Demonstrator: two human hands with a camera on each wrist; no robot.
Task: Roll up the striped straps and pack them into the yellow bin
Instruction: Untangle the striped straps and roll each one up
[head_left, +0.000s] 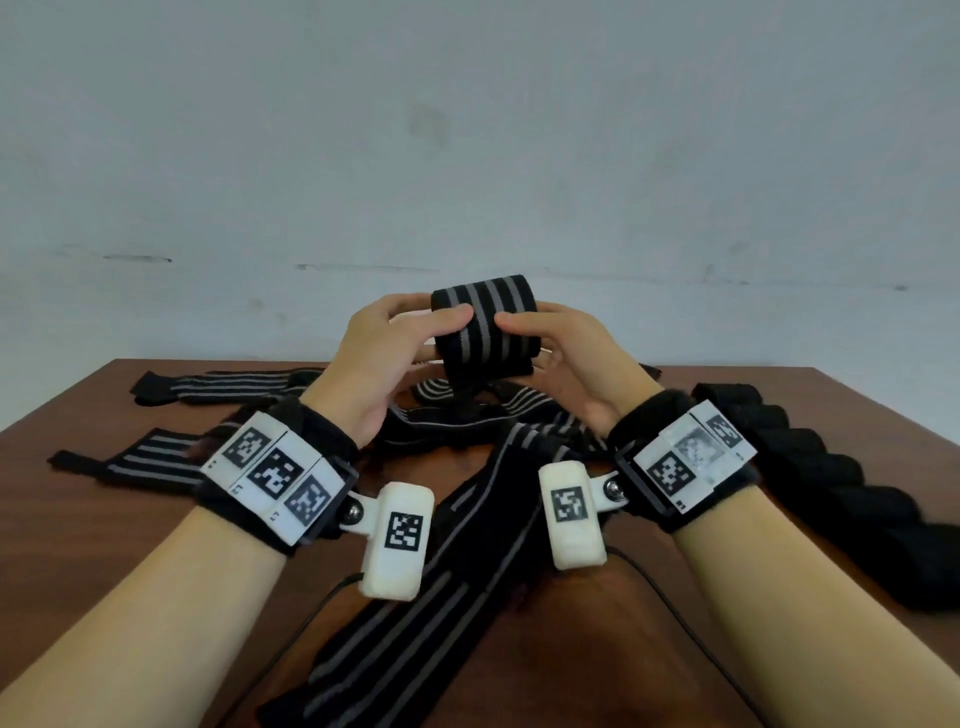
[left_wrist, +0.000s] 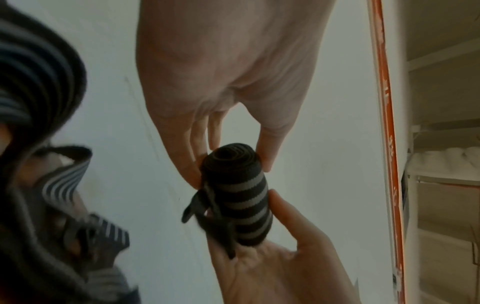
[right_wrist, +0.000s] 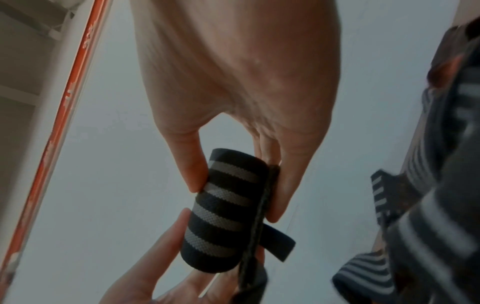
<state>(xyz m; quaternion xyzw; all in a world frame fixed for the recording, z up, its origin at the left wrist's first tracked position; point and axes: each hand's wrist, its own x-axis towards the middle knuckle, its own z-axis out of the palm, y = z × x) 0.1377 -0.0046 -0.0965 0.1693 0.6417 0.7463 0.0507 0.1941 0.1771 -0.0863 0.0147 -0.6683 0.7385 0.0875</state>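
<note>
A rolled black strap with grey stripes (head_left: 485, 332) is held up above the table between both hands. My left hand (head_left: 441, 332) pinches its left end, thumb on the front and fingers behind. My right hand (head_left: 519, 338) pinches the right end the same way. In the left wrist view the roll (left_wrist: 236, 197) shows its spiral end and a short black loop tail hanging off its side. The right wrist view shows the roll (right_wrist: 223, 209) with that tail (right_wrist: 278, 236) sticking out. Several unrolled striped straps (head_left: 467, 545) lie below. The yellow bin is not in view.
The brown wooden table (head_left: 104, 519) carries flat straps at the left (head_left: 145, 457) and a tangled pile in the middle (head_left: 457, 415). A row of black rolled pieces (head_left: 810, 467) runs along the right side. A pale wall stands close behind the table.
</note>
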